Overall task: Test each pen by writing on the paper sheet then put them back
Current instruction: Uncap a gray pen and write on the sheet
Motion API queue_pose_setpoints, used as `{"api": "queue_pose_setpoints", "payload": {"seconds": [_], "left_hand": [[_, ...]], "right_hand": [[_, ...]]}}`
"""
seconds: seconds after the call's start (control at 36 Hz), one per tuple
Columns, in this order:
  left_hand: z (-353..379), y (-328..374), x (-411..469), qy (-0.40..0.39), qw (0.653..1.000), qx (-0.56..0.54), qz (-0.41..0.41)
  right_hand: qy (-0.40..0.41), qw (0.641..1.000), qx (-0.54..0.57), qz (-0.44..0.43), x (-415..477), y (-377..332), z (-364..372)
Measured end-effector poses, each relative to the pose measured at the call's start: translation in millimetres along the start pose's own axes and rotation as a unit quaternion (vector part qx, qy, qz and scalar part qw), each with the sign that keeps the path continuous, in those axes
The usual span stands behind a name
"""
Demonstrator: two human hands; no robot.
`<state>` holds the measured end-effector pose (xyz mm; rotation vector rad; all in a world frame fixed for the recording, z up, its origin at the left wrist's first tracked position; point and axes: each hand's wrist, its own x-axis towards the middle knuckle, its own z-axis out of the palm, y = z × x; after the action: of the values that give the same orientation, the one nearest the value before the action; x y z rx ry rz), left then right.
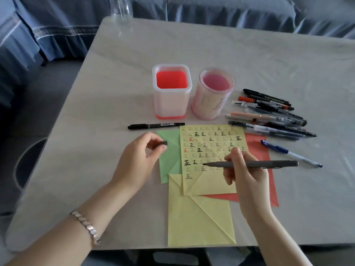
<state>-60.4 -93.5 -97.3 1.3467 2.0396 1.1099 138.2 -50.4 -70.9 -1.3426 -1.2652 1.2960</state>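
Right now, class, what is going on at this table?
A person is testing pens. The right hand holds an uncapped grey marker with its tip over the yellow sheet full of test marks; the left hand pinches its cap. Both pen holders look empty, and a pile of pens lies to the right.

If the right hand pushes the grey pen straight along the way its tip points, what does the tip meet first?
The right hand aims the grey pen left, across the yellow sheet. Past its edge lies the green sheet, then probably the left hand with the cap; height is unclear.
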Motion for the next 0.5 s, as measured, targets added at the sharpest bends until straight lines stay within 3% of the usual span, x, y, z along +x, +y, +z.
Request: {"api": "queue_pose_setpoints", "payload": {"seconds": [0.08,0.14,0.5], "left_hand": [[4.5,21.2,-7.4,-0.067,0.981,-0.169,-0.060],[4.8,31.9,-11.6,-0.103,0.967,-0.224,-0.067],[4.3,64.6,-22.3,-0.161,0.942,-0.289,-0.058]], "right_hand": [[0.007,0.999,0.043,0.012,-0.7,-10.6,-2.4],[0.006,0.998,0.064,0.014,-1.1,-18.2,-3.9],[-0.009,0.997,0.079,-0.004,-3.9,-40.8,-7.4]]}}
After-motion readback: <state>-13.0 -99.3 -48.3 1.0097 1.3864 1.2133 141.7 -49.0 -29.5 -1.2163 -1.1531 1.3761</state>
